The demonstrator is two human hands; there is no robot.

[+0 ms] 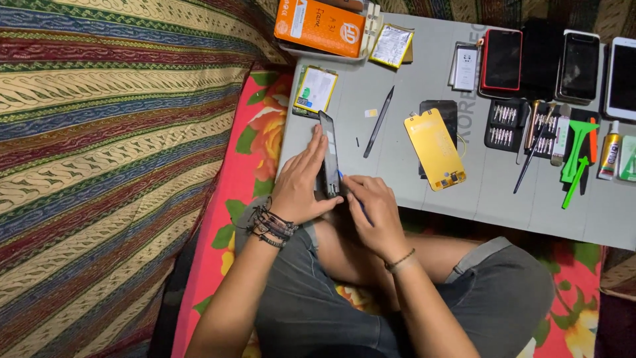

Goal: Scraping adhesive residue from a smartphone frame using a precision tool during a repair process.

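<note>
My left hand (301, 179) holds a dark phone body (328, 149) standing on its long edge on the grey work mat (411, 179), fingers flat along its left side. My right hand (371, 212) pinches a thin blue-tipped tool (340, 176) whose tip touches the phone's lower right edge. A black spudger (378, 123) lies just right of the phone. Further right lies a yellow-backed screen panel (434, 150) over a dark piece.
An orange box (319, 25) in a white tray and two flat batteries (315, 90) sit at the mat's far left. Several phones (501, 59) line the far edge. A screwdriver bit set (503, 124), green pry tools (578, 152) and glue tubes (609, 152) lie right. Striped cloth covers the left.
</note>
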